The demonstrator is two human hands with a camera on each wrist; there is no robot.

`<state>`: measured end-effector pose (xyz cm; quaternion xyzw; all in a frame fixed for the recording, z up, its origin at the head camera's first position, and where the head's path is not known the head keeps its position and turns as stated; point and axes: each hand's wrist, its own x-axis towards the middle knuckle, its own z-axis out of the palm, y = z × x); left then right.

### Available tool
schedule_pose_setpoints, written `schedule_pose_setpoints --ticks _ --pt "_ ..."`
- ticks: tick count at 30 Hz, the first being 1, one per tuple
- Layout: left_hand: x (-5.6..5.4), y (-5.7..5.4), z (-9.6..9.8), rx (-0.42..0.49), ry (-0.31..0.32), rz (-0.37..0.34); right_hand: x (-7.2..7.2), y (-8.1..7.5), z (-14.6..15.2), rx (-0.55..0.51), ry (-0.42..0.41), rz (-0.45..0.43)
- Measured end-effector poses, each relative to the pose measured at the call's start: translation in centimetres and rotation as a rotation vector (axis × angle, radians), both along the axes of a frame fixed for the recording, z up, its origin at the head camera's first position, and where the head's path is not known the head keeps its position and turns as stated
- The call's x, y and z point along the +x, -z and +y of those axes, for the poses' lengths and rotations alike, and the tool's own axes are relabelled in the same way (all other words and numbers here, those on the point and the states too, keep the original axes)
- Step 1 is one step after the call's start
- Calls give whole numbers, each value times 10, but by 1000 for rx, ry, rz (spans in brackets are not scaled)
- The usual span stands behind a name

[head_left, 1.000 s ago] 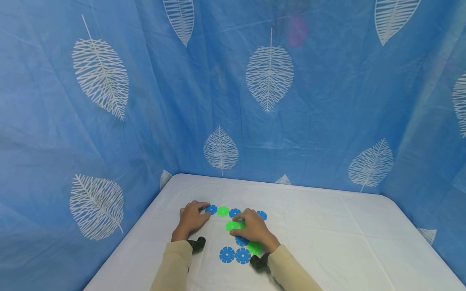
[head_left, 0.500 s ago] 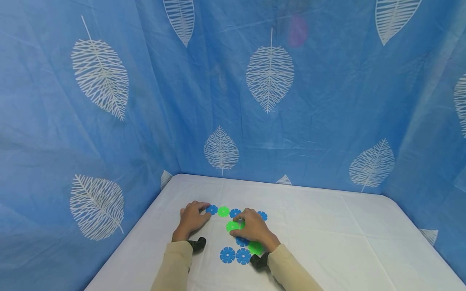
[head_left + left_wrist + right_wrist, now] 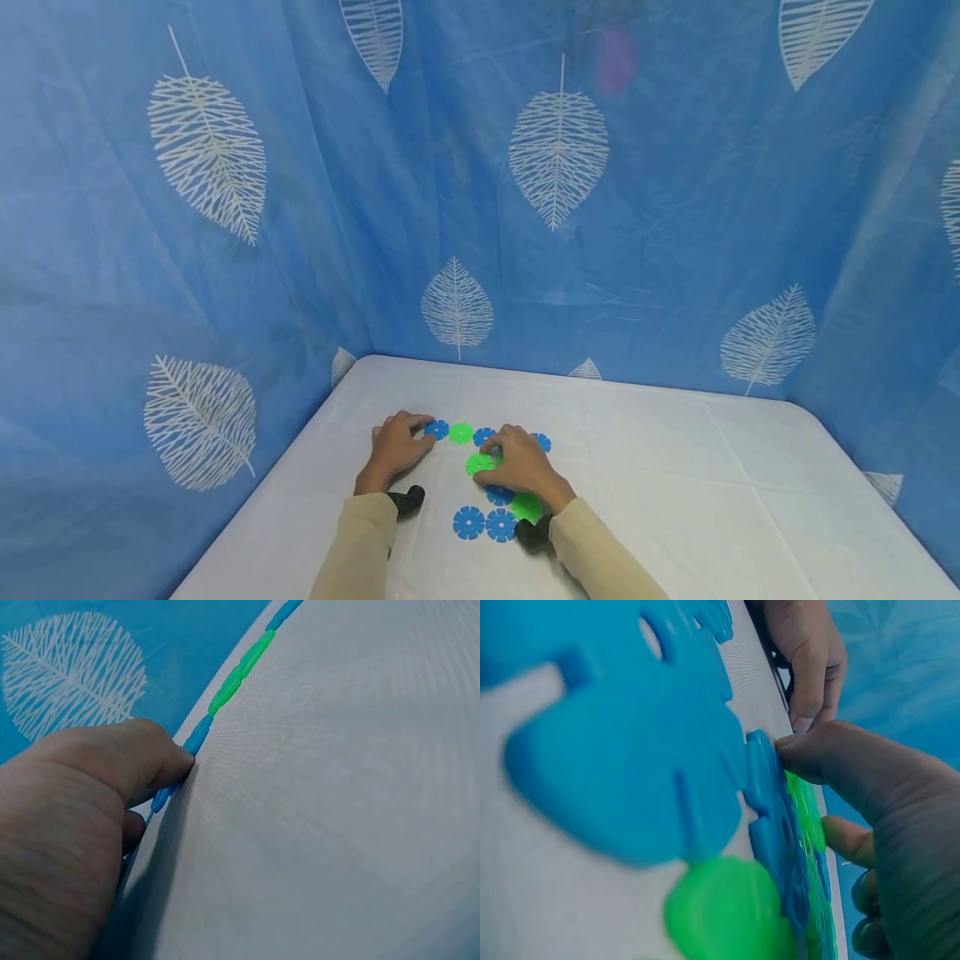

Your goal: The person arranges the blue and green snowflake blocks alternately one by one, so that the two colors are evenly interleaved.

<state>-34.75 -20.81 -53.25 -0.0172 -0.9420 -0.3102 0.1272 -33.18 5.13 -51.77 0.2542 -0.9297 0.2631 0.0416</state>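
In the head view, your right hand (image 3: pixel 521 462) has a narrow grip, thumb below and forefinger above, holding opposite edges of the middle green disc (image 3: pixel 478 464), a slotted snowflake piece on the tabletop (image 3: pixel 675 467). That disc lies immediately left of your right palm and on your side of the upper row; being round, it offers no long axis, so the row's left-to-right line serves as reference. Your left hand (image 3: pixel 396 444) has a similarly narrow grip at the rim of the end blue disc (image 3: pixel 437 430), with the row's green disc (image 3: pixel 461 433) just beside it to the right. In judgement, any adjustment turns on the gap between the middle green disc and the row above; your right hand is the nearer. In the left wrist view, the row appears edge-on, running diagonally up and away from your fingertips; how firmly they press cannot be told. In the right wrist view, a foreground blue disc (image 3: pixel 622 772) looms large, while green shows between your digits; whether the upper digit also touches the neighbouring blue disc (image 3: pixel 769 795) cannot be confirmed. Your left hand appears beyond.
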Motion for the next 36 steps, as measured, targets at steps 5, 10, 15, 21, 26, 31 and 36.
schedule_pose_setpoints --ticks 5,10,15,21,26,31,36 --pt "1 -3 1 -1 0 -17 -1 -2 4 -54 -5 49" --pt "2 -3 1 -12 -4 -22 0 -11 12 -163 -30 114" --pt "2 -3 3 -18 -20 -36 0 -22 19 -253 -89 202" --pt "2 -4 4 -28 -24 -37 -1 -36 26 -308 -112 313" --pt "2 -2 3 -17 -18 -25 -2 -46 37 -325 -119 403" --pt "4 2 2 -14 1 -14 -5 -51 53 -323 -83 475" --pt "1 1 -1 -12 3 2 -14 -50 72 -345 9 476"
